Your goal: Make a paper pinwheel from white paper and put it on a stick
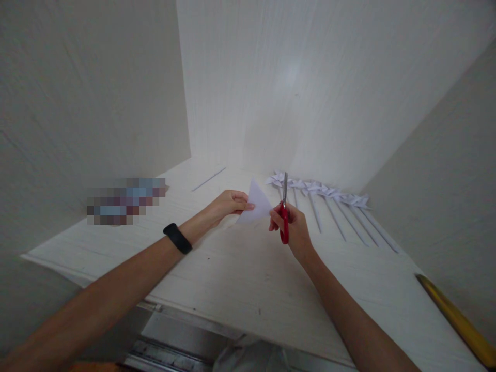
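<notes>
My left hand (229,202) pinches a folded white paper triangle (257,204) and holds it above the white table (217,268). A black band circles that wrist. My right hand (291,223) grips red-handled scissors (284,214) just right of the paper. Their blades point straight up, close to the paper's right edge.
Several white paper pinwheels on sticks (329,204) lie in a row at the back right of the table. A single thin white stick (208,179) lies at the back left. A yellow ruler-like bar (457,318) rests near the right edge. White walls close in on three sides.
</notes>
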`<control>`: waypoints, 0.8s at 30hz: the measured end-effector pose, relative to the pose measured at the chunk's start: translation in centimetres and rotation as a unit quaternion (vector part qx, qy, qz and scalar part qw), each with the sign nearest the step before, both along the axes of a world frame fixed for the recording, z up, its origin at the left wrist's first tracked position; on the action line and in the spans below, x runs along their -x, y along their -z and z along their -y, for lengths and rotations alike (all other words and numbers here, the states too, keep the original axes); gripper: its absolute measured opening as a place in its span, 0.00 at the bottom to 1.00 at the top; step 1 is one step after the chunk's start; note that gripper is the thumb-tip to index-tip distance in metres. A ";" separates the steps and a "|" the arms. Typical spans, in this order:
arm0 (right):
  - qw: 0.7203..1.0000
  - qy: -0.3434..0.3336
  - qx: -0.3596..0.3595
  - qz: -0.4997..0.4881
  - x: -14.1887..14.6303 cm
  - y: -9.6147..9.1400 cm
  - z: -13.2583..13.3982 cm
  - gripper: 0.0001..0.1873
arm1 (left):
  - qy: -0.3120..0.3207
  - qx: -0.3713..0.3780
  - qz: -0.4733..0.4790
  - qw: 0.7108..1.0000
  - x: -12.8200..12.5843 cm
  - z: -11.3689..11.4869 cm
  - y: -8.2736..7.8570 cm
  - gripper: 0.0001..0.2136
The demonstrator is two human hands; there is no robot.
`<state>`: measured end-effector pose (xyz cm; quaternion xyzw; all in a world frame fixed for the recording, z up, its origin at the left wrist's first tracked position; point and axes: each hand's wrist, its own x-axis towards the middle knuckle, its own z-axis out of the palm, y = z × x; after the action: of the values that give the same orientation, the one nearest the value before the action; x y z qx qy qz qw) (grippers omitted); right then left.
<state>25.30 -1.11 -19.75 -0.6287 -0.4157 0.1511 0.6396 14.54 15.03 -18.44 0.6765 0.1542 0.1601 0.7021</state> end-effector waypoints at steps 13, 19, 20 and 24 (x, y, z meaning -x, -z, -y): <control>0.999 0.007 0.030 0.022 -0.2 -0.1 0.1 0.13 | -0.012 -0.013 0.063 0.998 -0.1 0.1 -0.3 0.11; 0.999 -0.006 0.038 0.027 0.0 0.0 0.2 0.10 | -0.065 0.003 0.080 0.995 0.0 0.3 -0.7 0.09; 0.999 -0.005 0.038 0.030 0.0 0.0 0.2 0.10 | -0.063 0.004 0.081 0.995 0.0 0.2 -0.8 0.10; 0.997 0.002 0.053 0.052 -0.2 0.1 0.2 0.09 | -0.057 0.010 0.107 0.993 0.0 0.1 -0.9 0.11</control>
<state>25.50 -1.30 -19.90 -0.6696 -0.4388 0.1388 0.5830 14.54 14.97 -17.53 0.6387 0.1178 0.2694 0.7111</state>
